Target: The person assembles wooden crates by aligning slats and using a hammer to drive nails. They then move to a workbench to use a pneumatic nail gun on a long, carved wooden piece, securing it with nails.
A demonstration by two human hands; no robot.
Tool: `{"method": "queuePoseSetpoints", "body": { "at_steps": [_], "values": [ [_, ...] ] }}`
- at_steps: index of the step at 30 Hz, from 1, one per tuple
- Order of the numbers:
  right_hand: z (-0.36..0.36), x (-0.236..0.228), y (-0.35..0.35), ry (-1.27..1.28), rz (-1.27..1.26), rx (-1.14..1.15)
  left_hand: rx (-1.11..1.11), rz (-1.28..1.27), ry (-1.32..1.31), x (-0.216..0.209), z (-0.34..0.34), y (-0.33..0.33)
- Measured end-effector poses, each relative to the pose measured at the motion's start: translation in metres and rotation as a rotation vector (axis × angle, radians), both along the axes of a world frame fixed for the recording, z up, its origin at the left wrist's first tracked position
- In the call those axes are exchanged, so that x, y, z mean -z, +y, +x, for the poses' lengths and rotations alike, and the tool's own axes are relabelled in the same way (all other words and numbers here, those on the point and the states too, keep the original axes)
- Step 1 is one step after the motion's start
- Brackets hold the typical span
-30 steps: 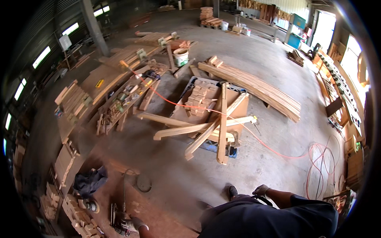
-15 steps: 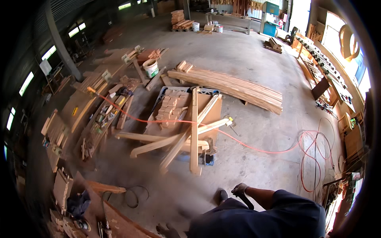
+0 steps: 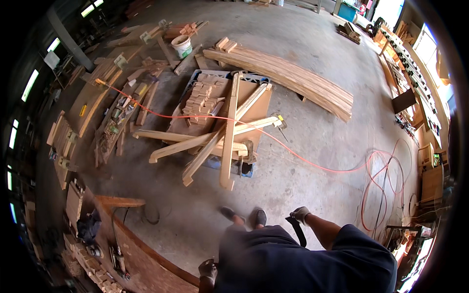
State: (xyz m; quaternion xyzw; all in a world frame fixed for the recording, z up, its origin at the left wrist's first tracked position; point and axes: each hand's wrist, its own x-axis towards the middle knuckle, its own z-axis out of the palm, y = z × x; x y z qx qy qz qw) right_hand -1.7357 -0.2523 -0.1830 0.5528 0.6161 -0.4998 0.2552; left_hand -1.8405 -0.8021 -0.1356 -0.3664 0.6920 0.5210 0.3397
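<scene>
My right hand [image 3: 299, 214], in a light work glove, is held out in front of my waist with its fingers closed on a black strap [image 3: 295, 231] that hangs down from it. My left hand [image 3: 208, 269], in a dark glove, is low at my side and touches the edge of a reddish wooden workbench [image 3: 146, 254]; its fingers look curled, and any hold is hidden. My two shoes [image 3: 244, 216] stand on the concrete floor. Ahead lies a pallet [image 3: 244, 105] with crossed long timbers [image 3: 228, 134] and small stacked wood blocks [image 3: 200, 97].
An orange cable [image 3: 312, 163] runs across the pallet and coils at the right [image 3: 386, 190]. A long stack of curved boards [image 3: 293, 78] lies beyond, with a white bucket [image 3: 182, 46] behind it. Benches cluttered with wood and tools line the left [image 3: 112, 122]. Shelving stands along the right wall.
The view has swung so the pallet and timbers sit more central. My right hand has moved left to in front of my waist. My left hand has come into view at the bench edge.
</scene>
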Motion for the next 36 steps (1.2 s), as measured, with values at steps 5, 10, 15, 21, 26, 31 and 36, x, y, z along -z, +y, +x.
{"method": "queuePoseSetpoints", "body": {
  "at_steps": [5,10,15,21,26,31,36],
  "values": [
    [-0.018,0.025,-0.014,0.056,-0.198,0.100,0.591,0.049,0.437,0.090,-0.031,-0.030],
    [-0.041,0.002,-0.021,0.067,-0.254,-0.037,-0.001,0.085,-0.024,0.083,-0.114,0.035],
    [-0.065,-0.006,-0.012,-0.002,-0.170,-0.015,0.142,0.091,0.137,0.080,-0.191,0.086],
    [-0.093,0.011,0.006,-0.003,0.162,-0.406,0.274,0.037,0.125,0.095,-0.220,0.105],
    [-0.128,0.009,0.029,-0.124,0.217,-0.627,0.656,-0.057,0.438,0.106,-0.200,0.076],
    [-0.162,0.017,0.042,-0.132,0.158,-0.808,-0.051,-0.076,-0.152,0.109,-0.170,0.086],
    [-0.220,0.002,0.055,-0.096,0.037,-0.987,0.384,0.041,0.182,0.157,-0.150,0.081]
  ]
}}
